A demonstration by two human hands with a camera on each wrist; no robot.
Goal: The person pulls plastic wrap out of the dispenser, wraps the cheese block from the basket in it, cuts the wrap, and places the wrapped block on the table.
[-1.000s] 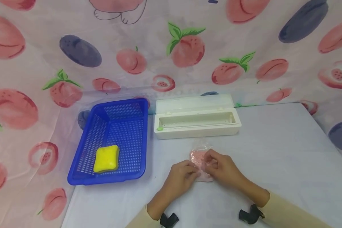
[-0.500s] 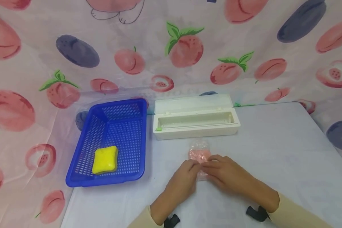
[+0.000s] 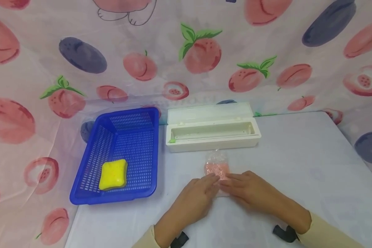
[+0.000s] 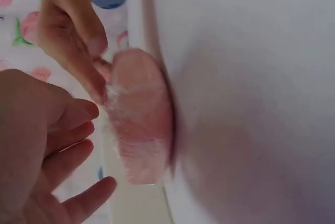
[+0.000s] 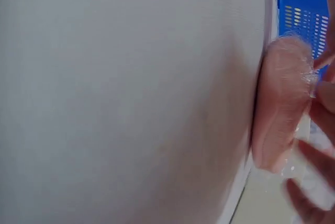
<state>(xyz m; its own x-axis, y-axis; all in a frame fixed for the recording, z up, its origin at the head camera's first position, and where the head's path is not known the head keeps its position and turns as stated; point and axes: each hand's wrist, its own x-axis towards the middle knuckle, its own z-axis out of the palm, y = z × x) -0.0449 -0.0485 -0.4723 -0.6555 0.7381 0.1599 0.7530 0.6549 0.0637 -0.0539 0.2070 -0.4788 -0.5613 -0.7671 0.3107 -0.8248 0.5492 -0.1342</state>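
Observation:
A pink sponge-like block (image 3: pixel 216 168) wrapped in clear plastic film lies on the table before me, with loose film sticking out at its far end. My left hand (image 3: pixel 194 197) reaches over its near left part, fingers extended and relaxed. From the other side my right hand (image 3: pixel 251 190) lays its fingers on the top of the wrapped block (image 4: pixel 141 114). Both sets of fingertips nearly meet at its middle. In the left wrist view the left hand (image 4: pixel 31 150) has its fingers spread just off the film. The block's near part is partly hidden by the hands.
Behind the block stands a long white box (image 3: pixel 214 144) with its lid raised and a small green piece at the left. To the left is a blue perforated basket (image 3: pixel 139 151) holding a yellow sponge (image 3: pixel 113 175). A fruit-print cloth (image 3: pixel 173 41) hangs behind.
Both hands have gone from fingering the film with bent fingers to lying flatter over the block. The right forearm has shifted slightly right. The block, box and basket stay in place.

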